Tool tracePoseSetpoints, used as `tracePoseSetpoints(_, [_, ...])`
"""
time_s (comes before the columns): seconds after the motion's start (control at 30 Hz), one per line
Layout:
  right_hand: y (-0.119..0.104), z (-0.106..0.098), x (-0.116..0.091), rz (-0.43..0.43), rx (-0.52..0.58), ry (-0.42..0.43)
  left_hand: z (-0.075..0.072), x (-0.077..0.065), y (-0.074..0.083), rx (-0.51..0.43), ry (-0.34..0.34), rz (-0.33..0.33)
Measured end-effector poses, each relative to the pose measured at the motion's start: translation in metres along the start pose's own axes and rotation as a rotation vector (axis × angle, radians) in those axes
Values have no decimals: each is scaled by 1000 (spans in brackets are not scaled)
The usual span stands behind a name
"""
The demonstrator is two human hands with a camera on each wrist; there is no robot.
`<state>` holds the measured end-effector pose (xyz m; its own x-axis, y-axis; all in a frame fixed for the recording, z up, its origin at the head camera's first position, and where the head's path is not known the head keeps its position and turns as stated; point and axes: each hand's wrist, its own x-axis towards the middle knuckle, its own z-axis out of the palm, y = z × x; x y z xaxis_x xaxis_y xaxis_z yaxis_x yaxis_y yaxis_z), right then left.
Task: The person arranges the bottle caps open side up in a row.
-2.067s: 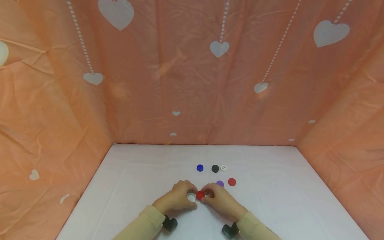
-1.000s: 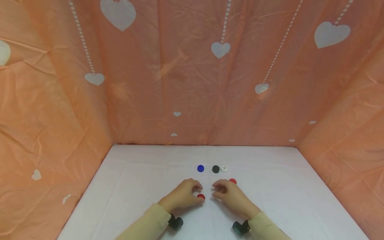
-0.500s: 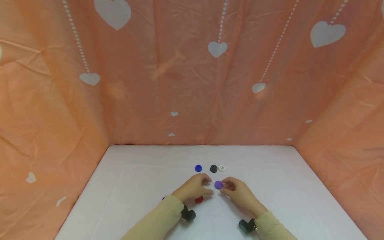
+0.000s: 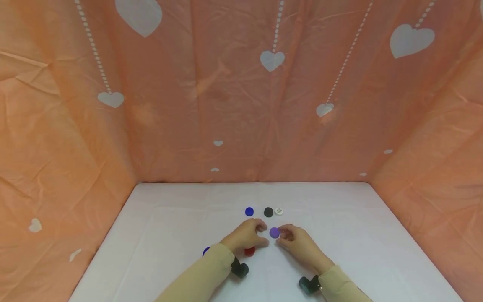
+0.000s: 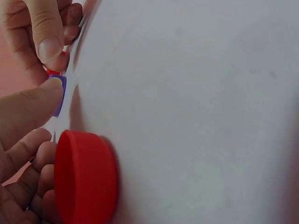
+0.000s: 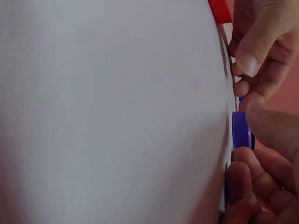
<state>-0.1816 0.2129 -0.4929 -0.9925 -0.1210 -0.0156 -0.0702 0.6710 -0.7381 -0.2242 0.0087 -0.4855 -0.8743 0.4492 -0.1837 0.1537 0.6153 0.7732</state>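
Note:
A purple bottle cap [image 4: 274, 233] lies on the white table between the two hands. The right hand [image 4: 299, 245] has thumb and forefinger at its near and far edges, pinching it from the right side. Opposite, the left hand [image 4: 245, 235] arches with thumb and fingers apart, just left of the cap. In the left wrist view the left thumb overlaps the purple cap [image 5: 60, 95]. Close by the left palm is a red bottle cap [image 5: 93, 179], partly covered by that hand in the head view.
Farther back sit a blue cap [image 4: 249, 212], a black cap [image 4: 268, 212] and a white button-like disc [image 4: 279, 211]. Another blue cap [image 4: 206, 251] shows partly from behind the left sleeve. A second red cap [image 5: 55, 72] is mostly hidden behind the right hand.
The right hand has let go of the near red cap, which stays in place. Both hands have moved right and away to the purple cap; over the last half second they hardly move.

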Motion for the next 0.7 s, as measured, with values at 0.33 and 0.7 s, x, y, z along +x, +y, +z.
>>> tracePoseSetpoints(0.33, [-1,6,0,-53,-38,-28,4,-2,1,-24,12,-4])
tracePoseSetpoints(0.7, [-4,11,1,-87,-28,-56,9,-2,-1,57,66,35])
